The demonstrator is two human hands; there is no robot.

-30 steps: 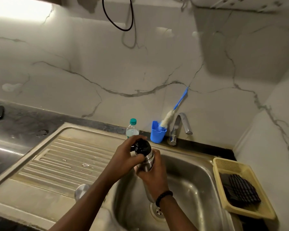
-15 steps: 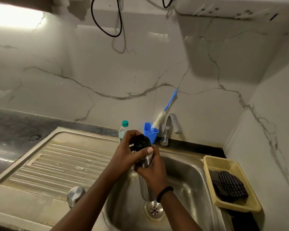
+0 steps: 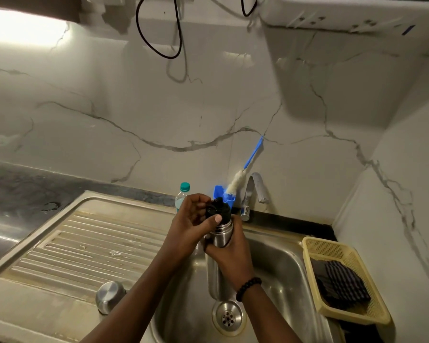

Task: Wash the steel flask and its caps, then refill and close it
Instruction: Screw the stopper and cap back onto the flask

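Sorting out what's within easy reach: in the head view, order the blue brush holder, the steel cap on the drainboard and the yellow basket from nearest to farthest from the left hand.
1. Blue brush holder, just behind the left hand.
2. Steel cap, on the drainboard, nearer the camera and left.
3. Yellow basket, far right of the sink.

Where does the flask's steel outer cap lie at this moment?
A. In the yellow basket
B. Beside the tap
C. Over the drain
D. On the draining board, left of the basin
D: the steel outer cap rests upside down on the draining board, left of the basin.
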